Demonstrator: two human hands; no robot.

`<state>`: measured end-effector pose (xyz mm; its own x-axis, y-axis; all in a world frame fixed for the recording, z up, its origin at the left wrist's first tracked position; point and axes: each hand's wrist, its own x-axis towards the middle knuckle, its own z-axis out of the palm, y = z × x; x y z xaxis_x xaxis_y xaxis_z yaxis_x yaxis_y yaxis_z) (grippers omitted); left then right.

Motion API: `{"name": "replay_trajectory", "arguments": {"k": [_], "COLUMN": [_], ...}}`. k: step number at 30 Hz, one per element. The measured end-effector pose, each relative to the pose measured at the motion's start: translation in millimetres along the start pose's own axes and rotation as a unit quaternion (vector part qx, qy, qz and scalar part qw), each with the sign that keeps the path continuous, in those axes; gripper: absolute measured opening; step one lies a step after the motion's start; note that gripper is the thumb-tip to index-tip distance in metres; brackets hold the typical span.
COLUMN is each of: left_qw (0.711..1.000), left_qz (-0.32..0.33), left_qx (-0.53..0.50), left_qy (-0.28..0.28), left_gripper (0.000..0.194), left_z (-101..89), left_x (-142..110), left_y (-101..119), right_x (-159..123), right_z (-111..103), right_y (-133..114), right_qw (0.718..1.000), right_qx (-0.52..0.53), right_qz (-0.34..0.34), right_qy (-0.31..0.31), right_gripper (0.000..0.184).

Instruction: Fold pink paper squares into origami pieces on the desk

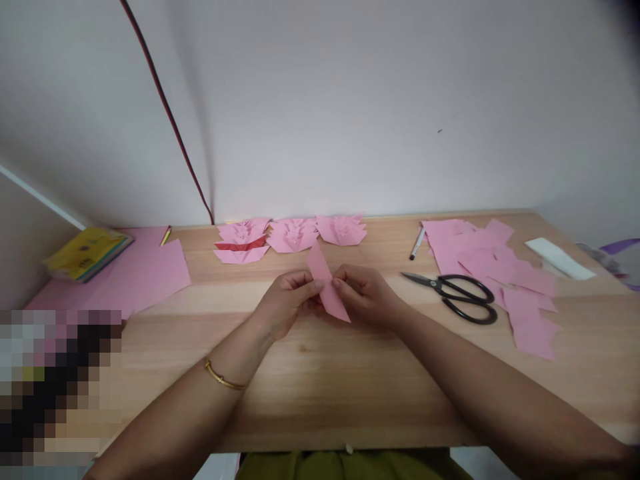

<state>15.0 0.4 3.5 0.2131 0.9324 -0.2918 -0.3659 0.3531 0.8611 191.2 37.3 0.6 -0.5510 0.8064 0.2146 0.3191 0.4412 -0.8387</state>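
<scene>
A narrow folded piece of pink paper (327, 283) is held up between my two hands above the middle of the table. My left hand (293, 297) pinches its left edge, thumb in front. On the opposite edge, my right hand (367, 293) grips it with thumb and curled fingers. The fingers behind the paper are partly hidden. Beyond my hands, several folded pink paper pieces (293, 235) stand in rows near the wall, with a red folded piece (243, 245) among them at the left.
To the right lie black-handled scissors (450, 297), a pen (417, 241), pink paper scraps (493, 260) and a folded white paper (560, 259). At left, a yellow packet (90, 253) rests on large pink sheets (160, 273), near a yellow pencil stub (165, 235). A cable (167, 110) runs down the wall.
</scene>
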Motion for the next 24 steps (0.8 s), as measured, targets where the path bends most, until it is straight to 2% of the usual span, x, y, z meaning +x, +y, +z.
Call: {"name": "replay_trajectory", "arguments": {"k": [11,16,24], "left_qw": [0.999,1.000,0.999], "left_qz": [0.015,0.019,0.000], "left_qx": [0.030,0.006,-0.002], "left_qy": [0.009,0.024,0.034], "left_gripper": [0.018,0.022,0.024], "left_z": [-2.8,-3.4,-1.0], "left_x": [0.7,1.7,-0.2], "left_y": [-0.9,-4.0,-1.8], "right_x": [-0.1,1.1,0.4], "right_z": [-0.8,-3.5,-4.5], "right_y": [0.2,1.1,0.6], "right_qw": [1.000,0.999,0.999], "right_qx": [0.004,0.004,0.011], "right_qz": [-0.009,-0.037,-0.029], "right_qy": [-0.015,-0.009,-0.012], "right_gripper": [0.021,0.013,0.010]}}
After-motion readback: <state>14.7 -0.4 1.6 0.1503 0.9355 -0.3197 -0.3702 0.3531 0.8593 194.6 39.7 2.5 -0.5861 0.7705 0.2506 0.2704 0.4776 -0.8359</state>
